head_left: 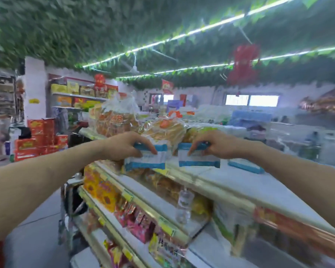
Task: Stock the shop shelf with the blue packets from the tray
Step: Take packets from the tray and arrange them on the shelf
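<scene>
White top shelf (pixel 240 182), flat blue packet (pixel 247 166), bagged bread (pixel 162 128)

Leafy ceiling (pixel 66 26) w/ light strips (pixel 201 29), fan (pixel 134 69), windows (pixel 251 100) in back wall (pixel 298 91).

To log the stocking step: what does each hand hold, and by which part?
The left hand grips one blue packet by its top edge; the right hand grips a second blue packet, also by its top edge.
</scene>
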`<state>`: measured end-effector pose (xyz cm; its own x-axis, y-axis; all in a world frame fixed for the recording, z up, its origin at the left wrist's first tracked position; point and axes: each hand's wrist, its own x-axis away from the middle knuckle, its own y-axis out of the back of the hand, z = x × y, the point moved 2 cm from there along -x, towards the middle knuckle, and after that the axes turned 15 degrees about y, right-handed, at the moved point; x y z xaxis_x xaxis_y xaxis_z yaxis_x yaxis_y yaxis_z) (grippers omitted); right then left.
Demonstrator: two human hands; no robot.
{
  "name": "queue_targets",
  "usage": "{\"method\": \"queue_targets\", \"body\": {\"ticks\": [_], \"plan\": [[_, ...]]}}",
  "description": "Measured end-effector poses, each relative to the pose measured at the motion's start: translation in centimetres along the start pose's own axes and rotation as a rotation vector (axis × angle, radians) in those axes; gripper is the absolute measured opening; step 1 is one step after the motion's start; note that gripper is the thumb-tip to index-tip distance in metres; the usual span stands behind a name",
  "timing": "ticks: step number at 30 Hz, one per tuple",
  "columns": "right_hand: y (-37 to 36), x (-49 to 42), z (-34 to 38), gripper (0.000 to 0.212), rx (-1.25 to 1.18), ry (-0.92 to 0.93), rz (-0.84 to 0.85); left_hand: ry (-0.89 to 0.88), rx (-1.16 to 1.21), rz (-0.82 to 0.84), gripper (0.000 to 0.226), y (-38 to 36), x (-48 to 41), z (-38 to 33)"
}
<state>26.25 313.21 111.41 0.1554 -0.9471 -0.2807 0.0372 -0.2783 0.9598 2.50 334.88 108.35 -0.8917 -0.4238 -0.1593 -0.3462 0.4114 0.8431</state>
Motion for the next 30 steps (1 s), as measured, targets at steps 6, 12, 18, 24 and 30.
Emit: {"method": "queue_targets", "body": {"ticks": [6,12,18,24,30], "plan": [[2.9,7.5,-12.8,0.041,0.093,-0.213,-0.061,-0.048,0.004,-0.030,0.047,-3.3,-8.3,-4.5],[0.6,10.8,-21.3,0.043,0.082,-0.373,-0.011,-0.046,-0.096,-0.026,0.049,-6.3,-13.0,-4.5],[-3.0,9.9,-25.9,0.041,0.118,-0.376,0.133,-0.037,-0.074,0.017,0.046,-7.5,-17.5,-3.8],[-4.1,10.2,-26.2,0.021,0.363,-0.300,0.188,-0.105,-0.012,0.097,0.045,-8.5,-22.8,-3.7],[-3.7,9.8,-25.9,0.024,0.432,-0.337,0.282,-0.228,0.057,0.175,0.044,-10.5,-27.5,-6.4]]}}
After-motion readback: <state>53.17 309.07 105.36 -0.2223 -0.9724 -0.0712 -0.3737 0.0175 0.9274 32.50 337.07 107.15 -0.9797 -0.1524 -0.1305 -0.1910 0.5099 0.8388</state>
